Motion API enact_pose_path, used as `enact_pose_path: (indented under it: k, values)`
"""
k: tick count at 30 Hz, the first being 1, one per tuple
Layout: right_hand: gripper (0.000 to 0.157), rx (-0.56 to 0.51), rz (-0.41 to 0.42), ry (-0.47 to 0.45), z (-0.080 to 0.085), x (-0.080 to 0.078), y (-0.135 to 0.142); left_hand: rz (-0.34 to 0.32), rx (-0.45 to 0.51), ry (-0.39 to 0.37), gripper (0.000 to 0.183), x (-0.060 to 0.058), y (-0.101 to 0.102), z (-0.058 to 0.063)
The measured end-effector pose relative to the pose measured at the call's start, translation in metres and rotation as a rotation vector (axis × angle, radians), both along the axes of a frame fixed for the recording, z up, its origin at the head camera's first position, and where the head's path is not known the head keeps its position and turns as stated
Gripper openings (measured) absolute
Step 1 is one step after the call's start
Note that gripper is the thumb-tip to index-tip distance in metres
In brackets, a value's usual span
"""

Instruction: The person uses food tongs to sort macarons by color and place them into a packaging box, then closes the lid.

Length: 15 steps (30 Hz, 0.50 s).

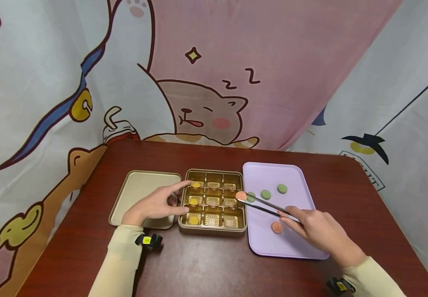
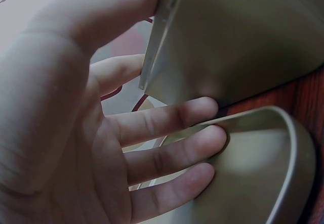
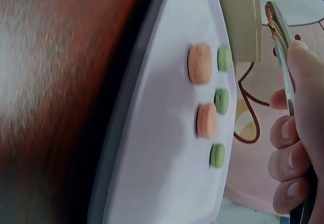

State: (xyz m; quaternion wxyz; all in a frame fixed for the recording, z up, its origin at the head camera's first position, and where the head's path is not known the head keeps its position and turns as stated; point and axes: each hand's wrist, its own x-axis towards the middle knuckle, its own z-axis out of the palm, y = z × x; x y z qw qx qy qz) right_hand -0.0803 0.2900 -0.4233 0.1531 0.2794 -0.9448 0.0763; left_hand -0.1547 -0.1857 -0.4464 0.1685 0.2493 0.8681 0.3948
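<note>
My right hand (image 1: 316, 229) grips a pair of metal tongs (image 1: 269, 205), whose tips hold an orange macaron (image 1: 241, 196) over the right rim of a gold box (image 1: 212, 232). The box has a divided gold insert, and yellow macarons (image 1: 193, 220) lie in its left column. My left hand (image 1: 156, 203) touches the box's left rim with extended thumb and index finger; its other fingers (image 2: 202, 138) reach over a gold lid (image 2: 248, 168). On the lilac tray (image 1: 269, 245) are green macarons (image 1: 282, 188) and orange macarons (image 3: 200, 63), one partly hidden by the right hand in the head view.
The lid lies on the dark red-brown table (image 1: 206, 268) left of the box, its raised rim upward. The tray stands close along the box's right side. Behind the table hangs a cartoon-printed cloth (image 1: 273, 62).
</note>
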Motion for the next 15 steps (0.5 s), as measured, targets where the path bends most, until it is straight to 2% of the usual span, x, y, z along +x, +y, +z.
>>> enact_pose_path:
  k: [7,15]
  values:
    - [0.023,-0.022,0.075,0.013,-0.002,0.001,-0.016,0.007,-0.010,0.007,0.087,0.000,0.000,0.000]
    - [0.025,-0.025,0.158,0.073,-0.007,0.001,-0.035,0.009,-0.015,0.004,0.087,0.000,0.001,0.001]
